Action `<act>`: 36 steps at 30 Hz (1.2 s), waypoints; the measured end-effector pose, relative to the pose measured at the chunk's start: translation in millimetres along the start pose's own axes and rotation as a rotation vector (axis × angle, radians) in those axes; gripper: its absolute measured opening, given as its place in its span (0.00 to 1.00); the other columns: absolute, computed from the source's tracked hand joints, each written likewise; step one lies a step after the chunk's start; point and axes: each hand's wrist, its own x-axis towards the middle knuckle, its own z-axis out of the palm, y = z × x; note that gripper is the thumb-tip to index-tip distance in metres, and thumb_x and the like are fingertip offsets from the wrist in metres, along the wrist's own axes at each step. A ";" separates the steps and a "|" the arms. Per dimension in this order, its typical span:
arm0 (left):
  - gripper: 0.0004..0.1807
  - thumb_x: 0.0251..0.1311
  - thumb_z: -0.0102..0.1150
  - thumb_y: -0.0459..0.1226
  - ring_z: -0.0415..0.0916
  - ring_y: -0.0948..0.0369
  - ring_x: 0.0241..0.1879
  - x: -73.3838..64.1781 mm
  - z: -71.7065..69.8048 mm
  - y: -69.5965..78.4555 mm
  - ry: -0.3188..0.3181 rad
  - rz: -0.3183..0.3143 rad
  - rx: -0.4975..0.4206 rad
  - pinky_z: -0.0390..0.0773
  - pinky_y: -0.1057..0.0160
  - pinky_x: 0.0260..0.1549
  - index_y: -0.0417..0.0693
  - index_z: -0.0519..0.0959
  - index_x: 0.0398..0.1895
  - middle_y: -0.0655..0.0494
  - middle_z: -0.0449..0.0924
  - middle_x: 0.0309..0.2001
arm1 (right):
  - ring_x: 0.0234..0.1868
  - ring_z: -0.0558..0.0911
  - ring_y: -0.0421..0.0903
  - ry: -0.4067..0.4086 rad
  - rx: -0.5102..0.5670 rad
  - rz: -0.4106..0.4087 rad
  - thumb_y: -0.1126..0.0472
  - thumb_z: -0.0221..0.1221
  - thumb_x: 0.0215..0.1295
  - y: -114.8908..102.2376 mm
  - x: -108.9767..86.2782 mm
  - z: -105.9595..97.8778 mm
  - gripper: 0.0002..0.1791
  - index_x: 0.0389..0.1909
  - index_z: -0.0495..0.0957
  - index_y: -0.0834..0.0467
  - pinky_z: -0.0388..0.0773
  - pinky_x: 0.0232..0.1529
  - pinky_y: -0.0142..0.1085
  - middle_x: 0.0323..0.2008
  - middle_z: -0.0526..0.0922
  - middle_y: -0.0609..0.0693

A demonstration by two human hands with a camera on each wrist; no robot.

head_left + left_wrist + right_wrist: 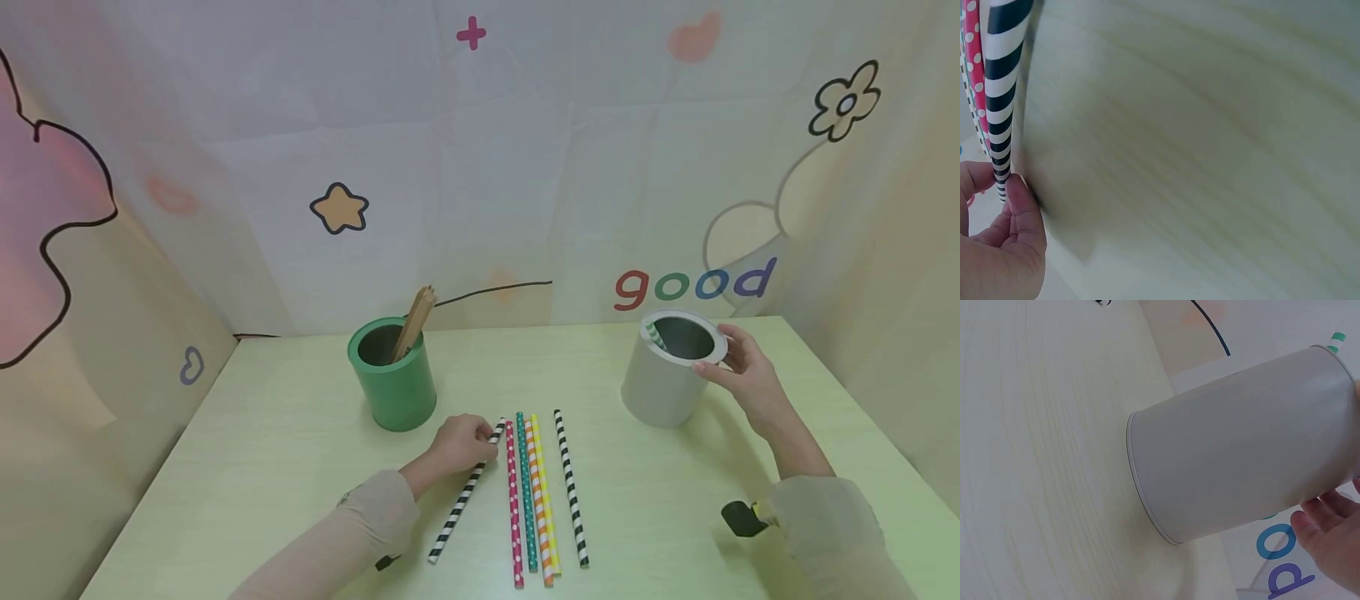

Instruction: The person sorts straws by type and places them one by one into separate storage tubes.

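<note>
My left hand (459, 444) pinches a black-and-white striped paper straw (459, 510) near its far end, between thumb and fingers. The straw slants, its near end toward the front left. In the left wrist view the thumb and fingertips meet on the striped straw (1002, 100). At the right, my right hand (748, 379) grips the grey cup (660, 392) by its rim, thumb at the front and fingers round the right side. A green-and-white striped straw (656, 336) leans inside that cup. The cup's grey wall (1241, 444) fills much of the right wrist view.
Between the hands lie a pink dotted straw (514, 508), a teal dotted one (527, 492), an orange striped one (538, 508), a yellow one (547, 500) and another black-and-white straw (572, 492). A green cup (397, 396) at the back left holds brown sticks (415, 323).
</note>
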 end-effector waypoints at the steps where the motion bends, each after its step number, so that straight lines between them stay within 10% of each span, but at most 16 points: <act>1: 0.13 0.48 0.60 0.38 0.69 0.62 0.26 -0.2 -0.7 -0.2 -0.005 0.002 -0.005 0.70 0.68 0.25 0.43 0.77 0.38 0.56 0.73 0.27 | 0.65 0.53 0.59 0.002 0.005 -0.003 0.56 0.53 0.61 0.3 0.0 0.2 0.35 0.65 0.46 0.52 0.66 0.52 0.21 0.64 0.50 0.63; 17: 0.10 0.53 0.55 0.36 0.73 0.62 0.26 -11.7 -28.6 36.9 -0.081 0.110 -0.209 0.76 0.67 0.28 0.41 0.75 0.38 0.53 0.75 0.29 | 0.64 0.52 0.60 0.004 0.009 -0.005 0.56 0.52 0.62 0.2 -0.3 0.5 0.34 0.65 0.46 0.51 0.66 0.52 0.21 0.63 0.49 0.64; 24: 0.09 0.53 0.55 0.36 0.75 0.62 0.27 -21.6 -44.2 72.0 -0.089 0.178 -0.319 0.79 0.66 0.31 0.41 0.74 0.36 0.52 0.75 0.30 | 0.65 0.51 0.61 -0.001 -0.014 0.015 0.55 0.52 0.62 -1.2 0.4 -0.3 0.37 0.67 0.42 0.54 0.61 0.60 0.38 0.65 0.48 0.66; 36: 0.08 0.53 0.58 0.36 0.79 0.58 0.31 -15.1 -61.2 131.9 0.031 0.317 -0.559 0.79 0.67 0.33 0.41 0.73 0.33 0.50 0.79 0.31 | 0.65 0.52 0.61 0.001 -0.004 0.008 0.55 0.52 0.62 -2.2 -0.8 0.5 0.36 0.66 0.43 0.54 0.65 0.56 0.27 0.64 0.49 0.66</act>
